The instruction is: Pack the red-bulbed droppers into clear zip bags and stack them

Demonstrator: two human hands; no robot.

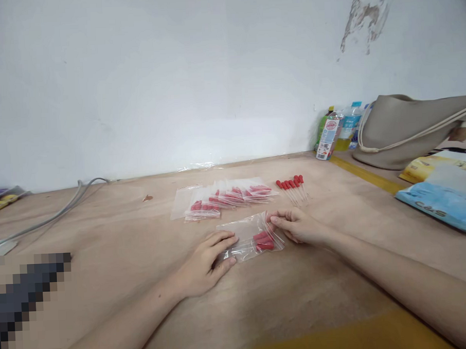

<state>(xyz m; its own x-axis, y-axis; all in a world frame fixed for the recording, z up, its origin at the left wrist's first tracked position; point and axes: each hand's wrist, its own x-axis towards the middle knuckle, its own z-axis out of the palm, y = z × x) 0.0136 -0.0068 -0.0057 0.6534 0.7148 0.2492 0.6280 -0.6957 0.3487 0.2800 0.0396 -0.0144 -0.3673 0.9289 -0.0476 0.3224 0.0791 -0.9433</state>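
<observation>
A clear zip bag [246, 250] lies flat on the table, with several red rubber bulbs [264, 241] inside at its right end. My left hand [209, 260] rests on the bag's left end, thumb apart from the other fingers, which lie outstretched. At the bag's upper right corner, my right hand [293, 225] pinches the edge between thumb and fingers. Just beyond lies an overlapping row of filled clear zip bags [228, 195] with red bulbs in them. Several loose droppers [291, 184] with red bulbs and thin clear stems lie beyond my right hand.
Drink bottles [329, 135] and a grey bag [404, 128] stand at the back right. Blue [442, 201] and yellow packs lie in front of them. A grey cable [60, 210] runs along the left. A white wall [175, 84] bounds the table's far edge.
</observation>
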